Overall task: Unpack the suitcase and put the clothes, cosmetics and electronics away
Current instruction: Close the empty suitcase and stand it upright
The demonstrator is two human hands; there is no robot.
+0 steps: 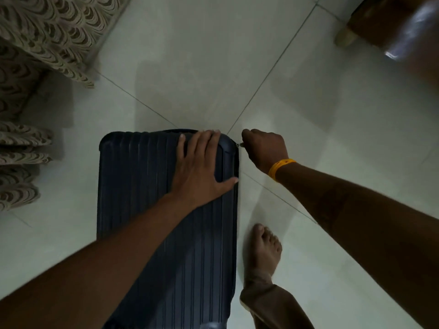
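Observation:
A dark blue ribbed hard-shell suitcase (142, 186) lies flat and closed on the pale tiled floor. My left hand (204, 167) presses flat on its far right corner, fingers spread straight. My right hand (263, 148), with a yellow band on the wrist, is curled beside that corner and pinches the zipper pull (238, 145) on the suitcase's right edge. The suitcase's contents are hidden.
Patterned beige fabric (35, 55) hangs at the left, close to the suitcase. A brown piece of furniture with a pale leg (346, 36) stands at the top right. My bare right foot (263, 252) rests on the tiles just right of the suitcase.

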